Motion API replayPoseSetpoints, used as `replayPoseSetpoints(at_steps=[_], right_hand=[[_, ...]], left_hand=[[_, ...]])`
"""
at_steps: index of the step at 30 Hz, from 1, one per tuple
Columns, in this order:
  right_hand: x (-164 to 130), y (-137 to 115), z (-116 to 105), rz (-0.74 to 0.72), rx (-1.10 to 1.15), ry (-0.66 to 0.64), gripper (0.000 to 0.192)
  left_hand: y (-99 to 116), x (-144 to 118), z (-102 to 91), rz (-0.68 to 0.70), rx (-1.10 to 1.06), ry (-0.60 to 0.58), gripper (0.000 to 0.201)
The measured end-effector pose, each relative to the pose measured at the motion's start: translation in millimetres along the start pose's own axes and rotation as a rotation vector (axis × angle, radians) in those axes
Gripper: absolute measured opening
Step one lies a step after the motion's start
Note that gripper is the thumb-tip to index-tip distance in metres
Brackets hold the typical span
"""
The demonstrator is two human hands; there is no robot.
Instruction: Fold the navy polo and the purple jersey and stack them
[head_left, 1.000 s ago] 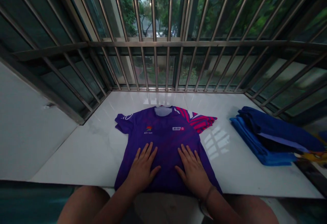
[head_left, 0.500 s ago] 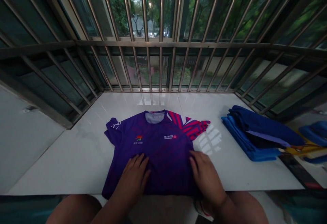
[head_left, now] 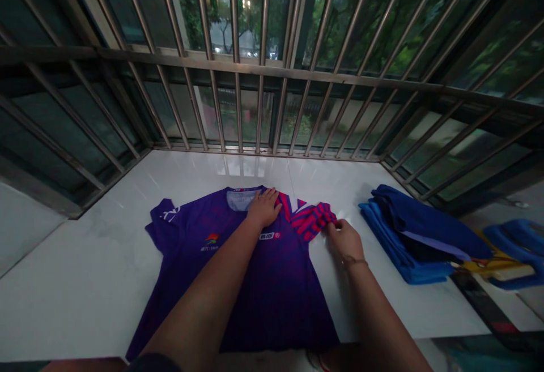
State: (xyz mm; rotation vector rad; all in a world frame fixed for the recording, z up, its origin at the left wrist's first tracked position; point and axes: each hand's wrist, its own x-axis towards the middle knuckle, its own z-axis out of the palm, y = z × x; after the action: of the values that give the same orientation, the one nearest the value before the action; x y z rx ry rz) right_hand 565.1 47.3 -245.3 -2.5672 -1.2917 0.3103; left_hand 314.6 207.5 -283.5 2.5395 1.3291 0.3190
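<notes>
A purple T-shirt lies spread on the white ledge, its collar toward the window and its hem at the near edge. Its sleeve on the right is patterned in pink and purple and looks bunched at the cuff. My left hand rests flat beside the collar, fingers stretched toward the shoulder seam. At the cuff of the pink sleeve, my right hand pinches the fabric between thumb and fingers. My left forearm covers part of the shirt front.
Folded blue clothes are stacked to the right. Beyond them lie a yellow item with blue loops and a dark flat object. Metal bars enclose the white ledge at the back and sides.
Both hands have moved up from the lower shirt: the left to the collar and shoulder, the right onto the pink sleeve's cuff. The camera view has shifted and tilted slightly.
</notes>
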Motion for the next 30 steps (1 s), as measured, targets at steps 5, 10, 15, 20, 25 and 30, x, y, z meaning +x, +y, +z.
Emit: replayPoseSetpoints(at_steps=[5, 10, 15, 20, 25, 30], right_hand=[[-30, 66, -12, 0.144, 0.061, -0.026, 0.035], [-35, 76, -10, 0.177, -0.019, -0.007, 0.048], [-17, 32, 1, 0.065, -0.131, -0.030, 0.051], [8, 8, 2, 0.025, -0.113, -0.050, 0.030], [25, -3, -14, 0.003, 0.012, 0.011, 0.034], [-6, -22, -28, -0.289, 0.298, 0.157, 0.027]], left_hand=[[-9, -2, 9.4, -0.010, 0.029, 0.017, 0.066], [-8, 0, 10.7, 0.004, 0.023, 0.019, 0.068], [-7, -5, 8.5, -0.010, -0.058, 0.188, 0.052], [-9, -6, 8.1, -0.047, -0.099, 0.255, 0.038], [-15, 0, 12.0, -0.052, -0.143, 0.261, 0.044], [-22, 6, 16.5, -0.116, -0.207, 0.297, 0.049]])
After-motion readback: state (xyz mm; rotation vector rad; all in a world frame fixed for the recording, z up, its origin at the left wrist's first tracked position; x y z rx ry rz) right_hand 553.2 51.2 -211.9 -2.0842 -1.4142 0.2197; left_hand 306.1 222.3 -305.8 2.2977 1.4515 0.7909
